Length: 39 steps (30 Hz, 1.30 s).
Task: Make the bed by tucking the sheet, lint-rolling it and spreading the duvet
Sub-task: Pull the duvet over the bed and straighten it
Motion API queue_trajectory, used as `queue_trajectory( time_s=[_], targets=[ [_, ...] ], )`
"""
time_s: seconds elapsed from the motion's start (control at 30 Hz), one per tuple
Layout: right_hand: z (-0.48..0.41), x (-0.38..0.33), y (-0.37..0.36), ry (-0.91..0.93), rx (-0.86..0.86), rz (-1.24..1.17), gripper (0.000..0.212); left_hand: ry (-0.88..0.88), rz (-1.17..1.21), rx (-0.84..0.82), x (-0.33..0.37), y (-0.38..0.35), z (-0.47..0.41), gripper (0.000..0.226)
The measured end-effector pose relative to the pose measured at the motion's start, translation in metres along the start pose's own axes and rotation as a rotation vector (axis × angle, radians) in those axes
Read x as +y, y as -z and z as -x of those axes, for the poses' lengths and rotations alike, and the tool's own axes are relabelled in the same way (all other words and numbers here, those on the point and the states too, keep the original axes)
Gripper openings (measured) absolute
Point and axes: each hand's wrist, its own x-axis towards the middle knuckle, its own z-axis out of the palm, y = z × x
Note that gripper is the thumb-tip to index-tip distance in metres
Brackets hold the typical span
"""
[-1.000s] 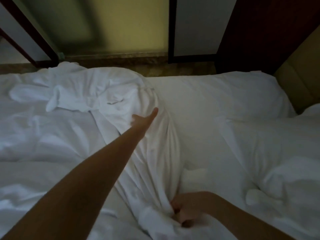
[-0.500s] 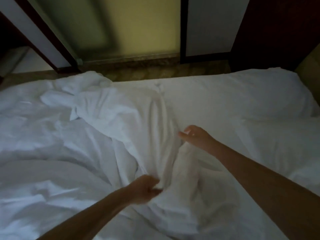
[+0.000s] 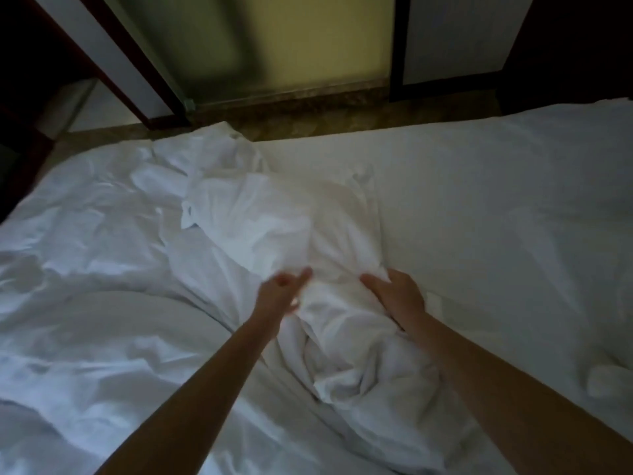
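In the head view, the white duvet point(image 3: 329, 248) is seen bunched into a crumpled ridge. Its long axis runs away from the person, between the two hands. A fold is gripped by the fingers point(image 3: 371, 281) of the right hand point(image 3: 399, 298). The left hand point(image 3: 279, 293), blurred and half curled, lies just beside the ridge, and its hold cannot be told. The smooth sheet point(image 3: 496, 217) is left bare to the right of the right fingers.

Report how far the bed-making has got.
Done, apparently: the sheet on the right half lies flat out to the far edge. In hand: the right hand grips the bunched duvet mid-bed. The left hand is at it too, but its grip is blurred. Left: the duvet is heaped over the left half, not spread. Whether the sheet was lint-rolled does not show.
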Motion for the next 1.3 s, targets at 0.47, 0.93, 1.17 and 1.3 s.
queue_trajectory(
  time_s=[0.47,0.93,1.17,1.3],
  targets=[
    [0.082,0.033,-0.002,0.021,-0.172,-0.057,0.040,0.062,-1.257,0.065,0.024,-0.110,-0.020,0.063],
    [0.066,-0.021,-0.001,0.160,-0.454,0.340,0.052,0.128,0.751,0.364,-0.047,-0.028,0.019,0.038],
    [0.035,-0.110,0.194,0.378,0.225,0.076,0.045,-0.378,0.606,-0.026,0.217,-0.128,0.026,0.041],
    [-0.007,-0.070,0.349,0.329,0.614,-0.128,0.046,-0.527,0.300,-0.371,0.304,-0.268,0.029,0.033]
  ],
)
